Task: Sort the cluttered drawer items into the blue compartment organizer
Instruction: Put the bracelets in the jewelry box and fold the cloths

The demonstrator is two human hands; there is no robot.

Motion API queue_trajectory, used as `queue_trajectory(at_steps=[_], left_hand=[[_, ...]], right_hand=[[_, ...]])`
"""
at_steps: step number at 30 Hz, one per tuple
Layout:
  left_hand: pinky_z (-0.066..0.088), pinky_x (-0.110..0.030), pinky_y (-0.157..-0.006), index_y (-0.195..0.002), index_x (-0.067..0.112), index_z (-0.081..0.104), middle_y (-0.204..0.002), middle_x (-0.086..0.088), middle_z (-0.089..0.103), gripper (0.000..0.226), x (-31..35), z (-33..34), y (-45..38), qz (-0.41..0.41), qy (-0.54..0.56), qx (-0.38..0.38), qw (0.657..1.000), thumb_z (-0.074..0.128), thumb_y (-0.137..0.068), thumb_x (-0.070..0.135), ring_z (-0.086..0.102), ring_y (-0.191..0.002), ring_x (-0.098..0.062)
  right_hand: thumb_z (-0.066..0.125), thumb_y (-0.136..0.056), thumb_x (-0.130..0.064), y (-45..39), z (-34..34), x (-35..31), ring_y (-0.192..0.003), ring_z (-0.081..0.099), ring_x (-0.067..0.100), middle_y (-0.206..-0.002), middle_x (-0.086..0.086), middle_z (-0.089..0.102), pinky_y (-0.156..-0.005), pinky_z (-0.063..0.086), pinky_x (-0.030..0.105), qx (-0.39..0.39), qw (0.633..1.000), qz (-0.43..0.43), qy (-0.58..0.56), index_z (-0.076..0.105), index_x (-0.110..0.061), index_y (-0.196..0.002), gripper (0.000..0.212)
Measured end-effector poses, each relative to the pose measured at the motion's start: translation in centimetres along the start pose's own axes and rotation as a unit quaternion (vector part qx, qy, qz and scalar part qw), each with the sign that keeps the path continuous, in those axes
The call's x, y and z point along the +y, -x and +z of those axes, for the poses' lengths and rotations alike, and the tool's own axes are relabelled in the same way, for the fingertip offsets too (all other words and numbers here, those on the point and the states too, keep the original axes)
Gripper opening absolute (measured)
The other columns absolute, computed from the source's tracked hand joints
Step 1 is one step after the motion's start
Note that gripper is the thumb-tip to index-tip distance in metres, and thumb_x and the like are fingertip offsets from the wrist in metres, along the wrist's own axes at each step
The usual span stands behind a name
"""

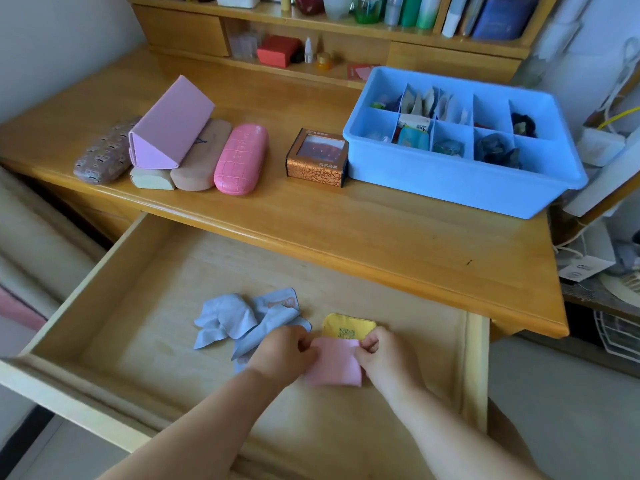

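Inside the open wooden drawer (104,306) a pink cloth (334,367) is pinched at its two upper corners, by my left hand (284,351) on one side and my right hand (379,351) on the other. Just behind it lies a yellow cloth (348,327) with a printed code. Crumpled light-blue cloths (228,320) lie to the left of my hands. On the desk at the right stands the blue compartment organizer (450,178), with small items in several of its compartments.
On the wooden desk (346,230) sit several glasses cases, among them a pink one (240,159) and a folded triangular lilac one (169,126), plus a small brown box (317,157). Shelves with bottles and books rise behind. Cables and clutter lie at the right.
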State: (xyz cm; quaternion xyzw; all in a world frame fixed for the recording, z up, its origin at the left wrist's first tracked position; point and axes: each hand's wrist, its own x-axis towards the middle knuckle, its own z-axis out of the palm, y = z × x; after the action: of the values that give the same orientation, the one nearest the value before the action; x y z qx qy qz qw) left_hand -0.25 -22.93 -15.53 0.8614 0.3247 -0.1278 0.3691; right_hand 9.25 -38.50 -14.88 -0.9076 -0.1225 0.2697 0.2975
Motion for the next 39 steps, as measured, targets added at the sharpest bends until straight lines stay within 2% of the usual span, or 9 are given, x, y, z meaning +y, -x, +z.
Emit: queue_trajectory(at_steps=[6, 10, 12, 14, 20, 27, 32, 36, 39], left_hand=[[0.033, -0.014, -0.052, -0.072, 0.03, 0.047, -0.066, 0.012, 0.049, 0.021, 0.3, -0.3, 0.3, 0.042, -0.011, 0.043, 0.998, 0.065, -0.082, 0.028, 0.047, -0.063, -0.007], [0.037, -0.013, -0.09, -0.118, 0.023, 0.059, -0.11, 0.014, 0.051, 0.044, 1.4, -1.4, 1.6, 0.235, 0.001, 0.057, 0.97, 0.071, -0.076, 0.018, 0.048, -0.099, 0.002], [0.037, -0.015, -0.095, -0.112, 0.018, 0.066, -0.112, 0.011, 0.058, 0.035, 2.3, -1.9, 2.5, 0.295, 0.003, 0.018, 0.955, 0.073, -0.078, 0.019, 0.05, -0.102, 0.001], [0.045, -0.02, -0.083, -0.092, 0.018, 0.071, -0.09, 0.01, 0.067, 0.013, 3.0, -2.2, 3.3, 0.263, 0.047, -0.006, 0.964, 0.072, -0.082, 0.026, 0.057, -0.085, 0.0], [0.037, -0.014, -0.053, -0.075, 0.017, 0.062, -0.062, 0.009, 0.052, 0.013, 3.8, -2.5, 4.7, 0.138, 0.214, -0.035, 0.966, 0.065, -0.088, 0.017, 0.045, -0.056, -0.002], [0.043, -0.012, -0.06, -0.078, 0.018, 0.068, -0.07, 0.008, 0.067, 0.011, 3.2, -2.6, 6.1, 0.115, 0.339, -0.057, 0.932, 0.066, -0.088, 0.016, 0.058, -0.066, -0.004], [0.042, -0.012, -0.061, -0.078, 0.019, 0.067, -0.071, 0.01, 0.067, 0.012, 3.3, -2.8, 6.6, 0.117, 0.329, -0.055, 0.935, 0.065, -0.089, 0.015, 0.057, -0.066, -0.003], [0.038, -0.012, -0.057, -0.071, 0.022, 0.064, -0.063, 0.012, 0.06, 0.019, 3.3, -3.0, 6.7, 0.126, 0.296, -0.036, 0.946, 0.066, -0.088, 0.014, 0.051, -0.061, -0.001], [0.032, -0.013, -0.053, -0.07, 0.021, 0.064, -0.059, 0.012, 0.051, 0.017, 3.7, -2.9, 6.7, 0.147, 0.258, -0.042, 0.954, 0.068, -0.087, 0.018, 0.042, -0.057, -0.004]], right_hand=[[0.068, -0.076, -0.024, 0.4, -0.5, -0.4, -0.07, 0.058, 0.012, -0.068, -0.011, 0.061, -0.063, 0.043, 0.025, -0.019, 1.0, -0.01, -0.017, 0.056, -0.028, -0.067, 0.016], [0.07, -0.074, -0.025, 2.1, -1.4, -0.5, -0.06, 0.048, 0.003, -0.064, -0.015, 0.057, -0.058, 0.037, 0.021, -0.018, 0.99, -0.13, -0.058, 0.056, -0.033, -0.061, 0.021], [0.072, -0.075, -0.024, 3.0, -1.9, -0.5, -0.059, 0.048, 0.002, -0.066, -0.014, 0.061, -0.058, 0.038, 0.02, -0.039, 0.981, -0.162, -0.102, 0.059, -0.031, -0.065, 0.017], [0.073, -0.076, -0.02, 3.6, -2.4, -0.5, -0.061, 0.051, 0.004, -0.069, -0.007, 0.065, -0.061, 0.041, 0.022, -0.059, 0.971, -0.157, -0.169, 0.063, -0.026, -0.07, 0.014], [0.069, -0.077, 0.002, 5.2, -3.4, 0.3, -0.064, 0.053, 0.011, -0.069, -0.001, 0.065, -0.059, 0.039, 0.019, -0.095, 0.942, -0.109, -0.304, 0.053, -0.013, -0.086, 0.024], [0.067, -0.08, 0.006, 6.2, -4.3, 0.7, -0.071, 0.059, 0.009, -0.076, -0.001, 0.071, -0.07, 0.046, 0.018, -0.132, 0.931, -0.12, -0.32, 0.062, -0.01, -0.085, 0.017], [0.071, -0.081, -0.009, 6.6, -4.7, 0.5, -0.067, 0.05, 0.011, -0.071, 0.0, 0.062, -0.066, 0.039, 0.026, -0.134, 0.949, -0.158, -0.237, 0.069, -0.014, -0.076, 0.007], [0.071, -0.081, -0.017, 6.3, -4.5, 0.7, -0.059, 0.042, 0.009, -0.06, -0.003, 0.055, -0.06, 0.032, 0.027, -0.113, 0.969, -0.147, -0.162, 0.061, -0.015, -0.063, 0.021], [0.076, -0.072, -0.018, 6.4, -4.7, -0.3, -0.064, 0.052, 0.013, -0.07, -0.005, 0.065, -0.064, 0.04, 0.031, -0.121, 0.957, -0.137, -0.224, 0.057, -0.017, -0.078, 0.02]])
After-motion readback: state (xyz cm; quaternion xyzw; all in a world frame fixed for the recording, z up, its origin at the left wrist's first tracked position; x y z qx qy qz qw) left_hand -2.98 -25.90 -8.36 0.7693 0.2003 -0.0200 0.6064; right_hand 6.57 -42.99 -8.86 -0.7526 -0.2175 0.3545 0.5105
